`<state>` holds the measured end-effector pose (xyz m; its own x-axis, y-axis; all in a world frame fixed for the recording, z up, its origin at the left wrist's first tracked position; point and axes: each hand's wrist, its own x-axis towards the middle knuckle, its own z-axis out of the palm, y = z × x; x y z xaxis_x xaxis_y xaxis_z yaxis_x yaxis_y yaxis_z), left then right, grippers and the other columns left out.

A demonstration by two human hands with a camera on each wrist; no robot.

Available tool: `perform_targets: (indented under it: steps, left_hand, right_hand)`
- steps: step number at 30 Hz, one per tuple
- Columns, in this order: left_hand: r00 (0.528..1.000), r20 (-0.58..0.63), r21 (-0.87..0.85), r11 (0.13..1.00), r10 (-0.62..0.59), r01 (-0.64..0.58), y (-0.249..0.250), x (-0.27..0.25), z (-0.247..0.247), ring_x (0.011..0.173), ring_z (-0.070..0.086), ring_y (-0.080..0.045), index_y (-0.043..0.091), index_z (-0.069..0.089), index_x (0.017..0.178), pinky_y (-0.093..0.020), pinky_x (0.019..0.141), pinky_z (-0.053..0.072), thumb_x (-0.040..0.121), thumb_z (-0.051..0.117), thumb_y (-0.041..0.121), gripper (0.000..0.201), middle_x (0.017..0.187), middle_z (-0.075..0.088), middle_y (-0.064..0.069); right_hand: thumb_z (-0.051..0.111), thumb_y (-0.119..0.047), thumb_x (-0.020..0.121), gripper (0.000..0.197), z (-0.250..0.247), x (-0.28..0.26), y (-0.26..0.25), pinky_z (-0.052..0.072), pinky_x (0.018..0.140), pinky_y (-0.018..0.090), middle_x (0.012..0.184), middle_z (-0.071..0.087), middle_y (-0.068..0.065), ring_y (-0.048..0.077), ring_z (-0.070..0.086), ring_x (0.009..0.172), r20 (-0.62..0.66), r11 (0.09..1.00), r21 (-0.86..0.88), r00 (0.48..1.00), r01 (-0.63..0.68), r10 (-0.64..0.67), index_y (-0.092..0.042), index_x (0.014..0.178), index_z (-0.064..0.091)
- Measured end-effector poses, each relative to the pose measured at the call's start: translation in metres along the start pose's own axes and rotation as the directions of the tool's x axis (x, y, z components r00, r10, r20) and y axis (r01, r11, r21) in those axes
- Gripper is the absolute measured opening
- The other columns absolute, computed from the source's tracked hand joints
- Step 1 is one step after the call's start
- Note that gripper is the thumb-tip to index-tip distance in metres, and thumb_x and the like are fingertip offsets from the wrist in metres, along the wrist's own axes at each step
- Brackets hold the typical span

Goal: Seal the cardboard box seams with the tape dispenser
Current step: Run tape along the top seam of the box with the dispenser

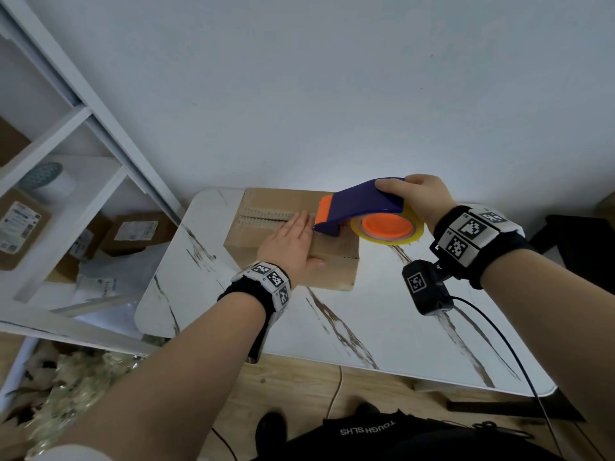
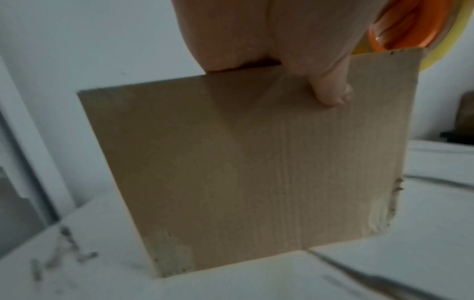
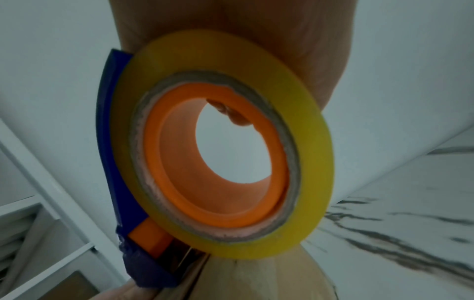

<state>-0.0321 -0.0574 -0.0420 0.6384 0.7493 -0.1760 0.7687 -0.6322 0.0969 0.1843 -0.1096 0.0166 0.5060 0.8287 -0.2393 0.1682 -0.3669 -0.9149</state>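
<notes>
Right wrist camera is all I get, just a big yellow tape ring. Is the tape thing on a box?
Observer: Yes, the tape dispenser has its front end on top of a cardboard box.
Operator: Who holds the box?
Observer: The left hand lies flat on it, thumb over the side.
Operator: Where's the box?
Observer: On a white marble table, by a shelf.
</notes>
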Motion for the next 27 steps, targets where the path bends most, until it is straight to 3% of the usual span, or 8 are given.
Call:
perform_targets:
  steps: [5,9,14,21,27]
  left_hand:
    - [1.000,0.023,0.025,1.000,0.018,-0.018,-0.034,-0.011,-0.006,0.146,-0.001,-0.015,0.012,0.000,0.149,-0.030,0.118,0.006,0.090,0.045,0.049,0.083,0.159,-0.002,-0.002]
    - [0.999,-0.025,0.057,0.997,0.047,-0.045,-0.038,-0.014,0.000,0.146,0.000,-0.016,0.012,-0.002,0.149,-0.033,0.120,0.003,0.088,0.040,0.057,0.086,0.159,-0.002,-0.003]
    - [0.999,-0.030,0.065,0.997,0.043,-0.041,-0.040,-0.009,0.007,0.146,0.001,-0.015,0.018,0.007,0.149,-0.033,0.118,0.001,0.085,0.035,0.065,0.084,0.159,0.000,0.001]
    - [1.000,0.012,0.076,0.997,0.016,-0.017,-0.038,-0.007,0.005,0.146,0.002,-0.012,0.018,0.004,0.149,-0.033,0.119,0.005,0.088,0.033,0.062,0.081,0.159,0.000,0.002]
    - [0.999,0.033,0.121,0.992,0.019,-0.023,-0.039,-0.005,0.007,0.146,0.002,-0.013,0.017,0.000,0.149,-0.034,0.120,0.006,0.087,0.031,0.063,0.082,0.159,-0.005,0.001]
  right_hand:
    - [0.073,-0.031,0.076,0.035,0.032,-0.005,-0.010,0.039,0.060,0.029,0.062,0.050,0.005,0.020,0.049,0.060,0.058,1.000,0.024,0.998,0.017,-0.019,-0.013,0.058,0.049]
    - [0.073,-0.031,0.077,0.027,0.036,-0.008,-0.013,0.041,0.058,0.026,0.070,0.055,0.009,0.019,0.051,0.061,0.052,0.998,0.066,0.998,0.022,-0.025,-0.007,0.078,0.060]
    - [0.079,-0.040,0.069,0.039,0.035,-0.005,-0.005,0.045,0.065,0.031,0.071,0.058,0.009,0.022,0.055,0.066,0.013,0.998,0.065,1.000,-0.007,0.007,-0.006,0.076,0.060]
    - [0.078,-0.034,0.071,0.032,0.018,-0.004,-0.002,0.044,0.056,0.024,0.063,0.058,0.003,0.017,0.055,0.057,0.036,1.000,0.006,0.999,-0.024,0.023,-0.012,0.062,0.057]
    - [0.076,-0.029,0.075,0.028,-0.027,-0.011,0.013,0.043,0.056,0.024,0.063,0.056,0.004,0.018,0.053,0.055,-0.008,0.999,0.035,0.999,-0.039,0.039,-0.011,0.065,0.056]
